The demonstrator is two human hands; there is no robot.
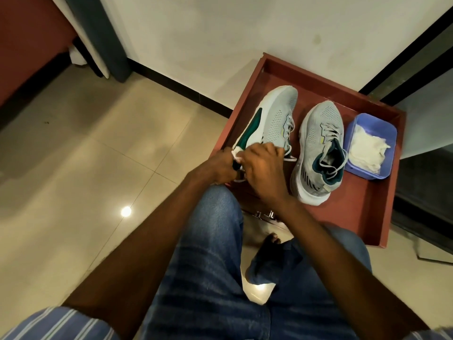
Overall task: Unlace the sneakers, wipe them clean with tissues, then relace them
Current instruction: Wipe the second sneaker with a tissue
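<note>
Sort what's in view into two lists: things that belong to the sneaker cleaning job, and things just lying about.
Belongs to the job:
- left sneaker, tilted on its side, gripped at the heel by the left hand and right hand
- right sneaker, upright, laces loose
- tissues in the purple tub
- red tray holding it all

Just lying about:
- curtain
- metal handles

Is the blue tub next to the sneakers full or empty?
Not empty: the blue tub holds a heap of white tissues covering most of its floor.
</note>
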